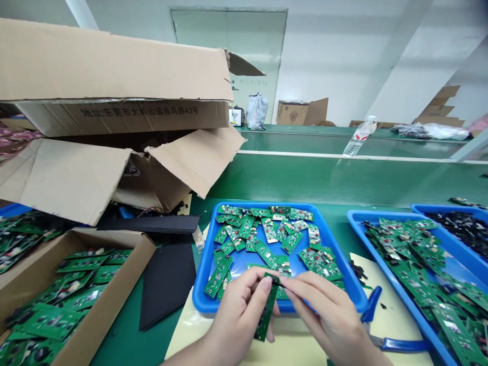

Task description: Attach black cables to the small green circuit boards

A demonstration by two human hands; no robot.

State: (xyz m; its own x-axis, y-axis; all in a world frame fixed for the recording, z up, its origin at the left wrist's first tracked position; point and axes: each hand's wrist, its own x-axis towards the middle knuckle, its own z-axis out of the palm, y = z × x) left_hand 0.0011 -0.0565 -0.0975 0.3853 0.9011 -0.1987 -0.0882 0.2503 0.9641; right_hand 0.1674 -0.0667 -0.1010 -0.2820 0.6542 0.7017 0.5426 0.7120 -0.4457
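My left hand [244, 305] is closed on a green circuit board [264, 321], which it holds upright in front of the near rim of a blue tray [202, 300]. A small black part [273, 278] sits at the board's top end. There the thumb and forefinger of my right hand [324, 310] pinch together at the black part. Exactly how the part joins the board is hidden by the fingers. Many similar green boards [267, 254] lie loosely in the tray behind my hands.
Blue-handled pliers [404, 345] lie at the right on yellow paper [297, 345], near small black pieces [357, 272]. Another blue tray [354, 218] of boards stands right. Left are a board-filled carton [125, 274], black sheets [168, 284] and large cardboard boxes [114, 66]. A bottle [356, 140] stands behind.
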